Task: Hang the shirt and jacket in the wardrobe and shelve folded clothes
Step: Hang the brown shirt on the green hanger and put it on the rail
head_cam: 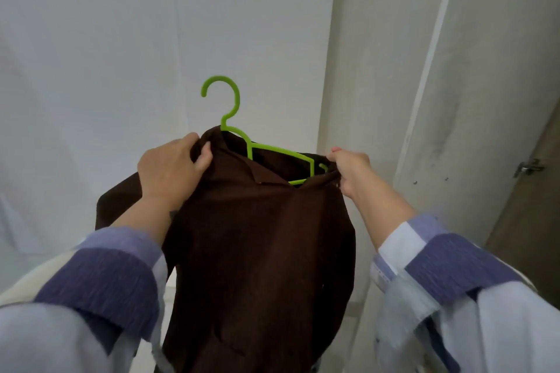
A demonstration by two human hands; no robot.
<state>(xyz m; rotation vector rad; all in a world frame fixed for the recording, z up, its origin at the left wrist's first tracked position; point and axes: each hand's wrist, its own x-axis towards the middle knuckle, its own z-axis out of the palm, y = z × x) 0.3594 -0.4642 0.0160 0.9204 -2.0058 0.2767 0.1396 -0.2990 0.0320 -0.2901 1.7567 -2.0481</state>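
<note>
A dark brown shirt (257, 245) hangs in front of me, held up in the air at chest height. A bright green plastic hanger (233, 118) sits partly inside its neck opening, hook pointing up and to the left. My left hand (172, 169) grips the fabric at the left shoulder, near the hanger's neck. My right hand (348, 166) pinches the fabric at the right shoulder, over the hanger's right end. One sleeve droops behind my left forearm. The lower part of the hanger is hidden by cloth.
A plain white wall (151, 39) fills the background. To the right stands a white panel or door edge (439, 85), and past it a brown door with a metal latch (528, 167). A pale cream surface (27, 285) shows at the lower left.
</note>
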